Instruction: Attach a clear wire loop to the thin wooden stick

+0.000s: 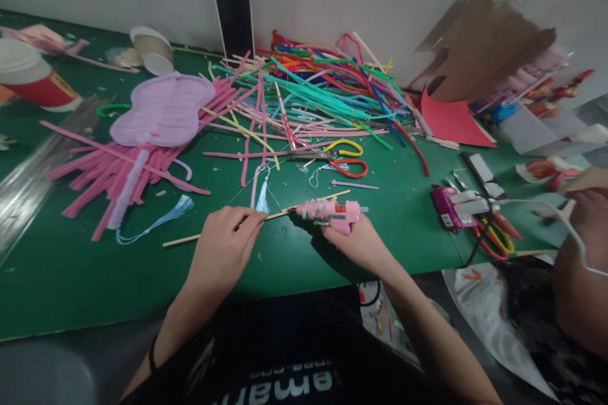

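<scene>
Gripping a small pink glue gun, the right hand holds it at a thin, pale wooden stick on the green table; the left hand pinches the stick.

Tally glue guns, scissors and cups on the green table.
Glue guns: 2 (pink glue gun in the right hand, purple glue gun)
Scissors: 2 (middle scissors, right scissors)
Cups: 2 (red cup, brown cup)
Total: 6
</scene>
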Motion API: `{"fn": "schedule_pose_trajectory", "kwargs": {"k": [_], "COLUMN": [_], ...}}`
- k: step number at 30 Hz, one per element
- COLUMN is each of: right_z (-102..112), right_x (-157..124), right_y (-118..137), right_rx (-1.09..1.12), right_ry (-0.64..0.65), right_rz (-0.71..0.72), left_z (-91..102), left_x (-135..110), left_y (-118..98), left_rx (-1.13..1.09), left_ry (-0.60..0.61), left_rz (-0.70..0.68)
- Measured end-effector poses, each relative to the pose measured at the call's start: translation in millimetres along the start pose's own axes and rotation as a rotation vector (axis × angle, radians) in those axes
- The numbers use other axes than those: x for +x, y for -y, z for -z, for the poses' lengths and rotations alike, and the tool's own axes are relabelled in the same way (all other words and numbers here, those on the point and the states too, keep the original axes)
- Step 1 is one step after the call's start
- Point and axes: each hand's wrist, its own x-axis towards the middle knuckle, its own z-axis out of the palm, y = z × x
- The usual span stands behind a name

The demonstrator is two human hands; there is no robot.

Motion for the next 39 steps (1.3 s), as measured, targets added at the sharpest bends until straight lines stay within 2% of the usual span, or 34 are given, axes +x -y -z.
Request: {"fn": "schedule_pose_trajectory", "kwargs": {"k": [9,18,28,39], "right_z": [-1.1,-0.4,-2.3,-2.6], "right_x": [-0.1,0.1,1.3,1.6], "right_y": [-0.2,-0.6,1.1,1.2], "right_rx": [0.009,0.011,-0.002,0.000], "right_ry": [-0.024,0.030,-0.019,0.015], "right_rz": [-0.043,0.079,-0.042,0.065], "left_z": [0.3,-0.9,-1.2,-1.8], "left_x": [-0.5,-1.0,-1.3,-1.5], "left_y": [-1.2,0.3,0.1,0.3], "left_rx": [0.024,0.014,0.018,0.039], "left_ry": [-0.023,-0.034,-0.035,-0.048], "left_rz": [-0.022,-0.043,-0.033,-0.040]}}
